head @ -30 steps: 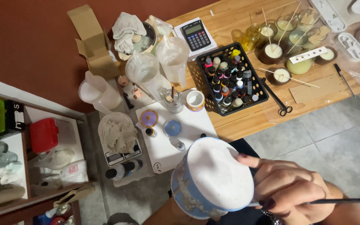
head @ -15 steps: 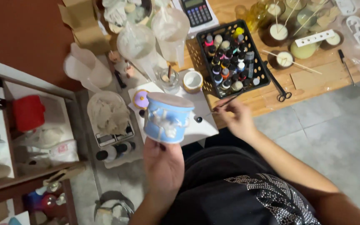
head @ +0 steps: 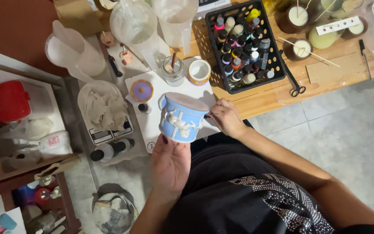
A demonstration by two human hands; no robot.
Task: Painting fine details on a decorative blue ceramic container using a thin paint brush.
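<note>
- We are holding a blue pot [head: 182, 118] with white raised figures on its side, tilted on its side above the white board [head: 154, 115] at the near edge of the worktop [head: 282, 91]; its pale flat base is facing up and away from us.
- Our left hand [head: 169, 162] is gripping the pot from below, fingers wrapped around its lower wall, dark-nailed thumb pressing on the blue side.
- Our right hand [head: 227, 117] is closing on a thin brush [head: 211, 115], fingers pinched together, and the tip is sitting just at the pot's edge; whether it is touching we cannot tell.
- On the white board beyond the pot, a round purple lid [head: 142, 90] with a gold rim is lying flat, and a small dark bottle [head: 143, 107] is standing beside it.
- A glass jar [head: 172, 70] is holding a brush handle, and next to it a small white cup [head: 199, 71] with a gold band is showing a pale inside.
- A black crate [head: 273, 65] is holding many small paint bottles [head: 239, 47] with caps of many colours.
- Further right, round candles [head: 299, 16] with wooden wick sticks are sitting on the worktop, with scissors [head: 294, 84] near the crate.
- To the left, a kitchen scale [head: 109, 134] is carrying a bowl of greyish lumpy material [head: 103, 108], and clear plastic jugs [head: 72, 50] are standing behind it.
</note>
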